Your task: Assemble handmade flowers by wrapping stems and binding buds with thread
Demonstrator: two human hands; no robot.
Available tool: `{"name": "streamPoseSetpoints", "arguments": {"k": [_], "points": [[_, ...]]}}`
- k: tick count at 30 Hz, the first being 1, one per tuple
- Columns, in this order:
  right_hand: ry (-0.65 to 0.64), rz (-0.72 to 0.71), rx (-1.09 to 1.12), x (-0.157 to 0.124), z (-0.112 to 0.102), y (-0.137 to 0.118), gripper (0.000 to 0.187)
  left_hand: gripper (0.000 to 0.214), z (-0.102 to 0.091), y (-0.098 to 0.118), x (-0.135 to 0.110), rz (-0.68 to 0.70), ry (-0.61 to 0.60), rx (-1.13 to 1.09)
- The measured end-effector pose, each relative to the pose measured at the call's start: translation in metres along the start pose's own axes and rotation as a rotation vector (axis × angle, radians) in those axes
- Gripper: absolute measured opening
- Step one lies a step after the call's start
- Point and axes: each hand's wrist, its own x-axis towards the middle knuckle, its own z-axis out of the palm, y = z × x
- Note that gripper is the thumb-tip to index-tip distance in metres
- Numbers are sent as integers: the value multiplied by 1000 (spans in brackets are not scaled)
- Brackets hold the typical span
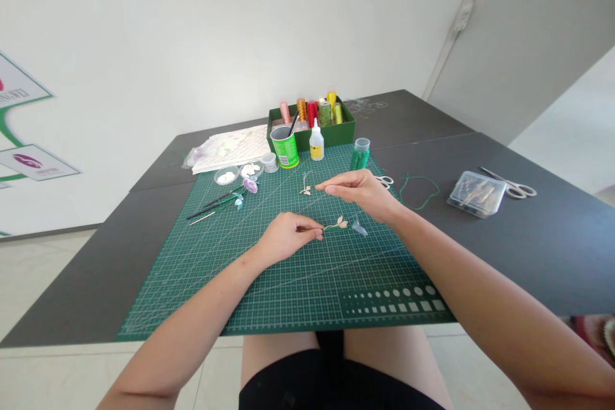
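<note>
My left hand (287, 237) is pinched shut on a thin wire stem whose tip carries small pale petals (341, 223), low over the green cutting mat (288, 282). My right hand (358, 190) hovers a little further back, its fingers pinched together; what they hold is too fine to make out, perhaps a thread. A small loose petal piece (305, 190) lies on the mat just left of my right fingertips. A clear scrap (359, 228) lies beside the petals.
A finished purple flower on a green stem (243, 190) lies at the left. Behind it stand a green cup (285, 147), a glue bottle (316, 143), a green thread spool (360, 154) and a box of spools (312, 118). Scissors (512, 186) and a clear case (476, 193) lie at the right.
</note>
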Motion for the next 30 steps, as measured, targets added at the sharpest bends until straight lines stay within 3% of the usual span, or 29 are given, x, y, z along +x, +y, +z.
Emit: {"name": "streamPoseSetpoints", "arguments": {"k": [6,17,23,30], "points": [[-62,-50,-38,-3,2,-2,17,25,1,-1,-1,28,-27,34],[96,4,-73,7,-4,16,22,17,0,7,-3,22,-20,-57],[125,58,-83,11,-9,32,27,13,-1,8,-5,73,109,-95],[-39,80,-221,15,-15,45,30,15,-4,6,-7,141,378,-99]]}}
